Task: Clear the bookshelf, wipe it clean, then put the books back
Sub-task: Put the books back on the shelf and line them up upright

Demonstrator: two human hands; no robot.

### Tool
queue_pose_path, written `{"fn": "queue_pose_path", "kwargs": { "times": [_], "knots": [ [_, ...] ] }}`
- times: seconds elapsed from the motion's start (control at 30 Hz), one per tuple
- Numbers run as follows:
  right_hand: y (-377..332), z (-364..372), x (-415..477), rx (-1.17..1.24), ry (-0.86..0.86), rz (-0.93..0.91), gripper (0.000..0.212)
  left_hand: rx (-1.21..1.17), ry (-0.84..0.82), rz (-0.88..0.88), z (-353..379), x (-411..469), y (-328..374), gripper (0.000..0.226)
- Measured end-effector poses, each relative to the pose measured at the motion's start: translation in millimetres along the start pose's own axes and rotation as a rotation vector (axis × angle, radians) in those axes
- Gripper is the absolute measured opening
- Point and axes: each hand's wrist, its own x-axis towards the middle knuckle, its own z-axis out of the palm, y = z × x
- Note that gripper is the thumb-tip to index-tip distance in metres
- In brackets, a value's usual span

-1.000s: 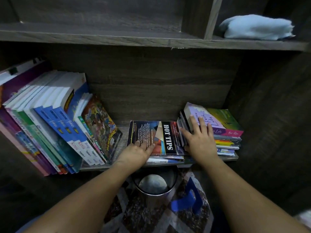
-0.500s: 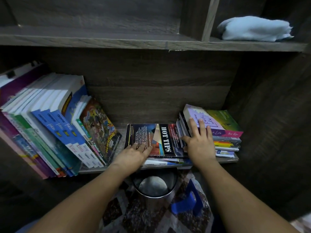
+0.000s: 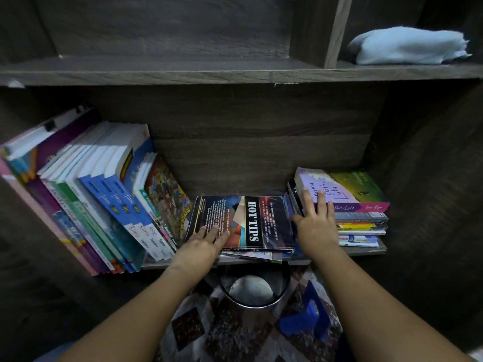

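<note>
A dark "HOT TIPS" book point(image 3: 251, 223) lies flat on a thin pile at the middle of the lower shelf point(image 3: 371, 250). My left hand point(image 3: 203, 244) rests on its near left corner with straight fingers. My right hand point(image 3: 315, 223) lies flat against the left side of a stack of books point(image 3: 358, 212) at the right end, fingers reaching onto the purple top cover. A row of leaning books point(image 3: 104, 205) fills the shelf's left part. A folded light-blue cloth point(image 3: 410, 45) sits on the upper shelf at the right.
A round metal bin point(image 3: 254, 291) stands on the patterned floor below the shelf edge, between my forearms. A blue bookend-like object point(image 3: 308, 317) lies to its right. The upper shelf board point(image 3: 183, 71) overhangs the lower compartment; dark wooden walls close both sides.
Both hands stay on the same books. The view has shifted slightly; my left fingers have slid a little further onto the HOT TIPS cover.
</note>
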Motion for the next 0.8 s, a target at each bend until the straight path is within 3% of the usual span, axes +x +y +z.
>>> {"fn": "queue_pose_path", "kwargs": {
  "times": [0.1, 0.2, 0.3, 0.53, 0.6, 0.7, 0.8],
  "knots": [
    [-8, -5, -5, 0.003, -0.034, -0.082, 0.066, -0.03, -0.009, -0.014, 2, 9, 0, 0.084],
    [-21, -2, -11, 0.024, -0.141, -0.238, 0.086, -0.027, -0.032, 0.003, -1, 16, -1, 0.068],
    [-27, 10, -11, 0.06, -0.257, -0.279, 0.1, 0.004, -0.032, -0.003, 1, 20, 2, 0.063],
    [-24, 18, 0, 0.246, -0.14, -0.205, 0.062, -0.081, 0.017, -0.064, 7, 24, 3, 0.061],
    [-25, 17, -2, 0.254, -0.131, -0.197, 0.06, -0.037, -0.003, -0.039, 7, 22, 6, 0.059],
    [-29, 19, -3, 0.243, -0.125, -0.172, 0.064, -0.022, 0.006, -0.029, 7, 20, 7, 0.075],
    [-32, 7, -3, 0.275, -0.06, -0.077, 0.058, -0.067, 0.079, -0.042, 8, 18, 9, 0.062]
  ]
}}
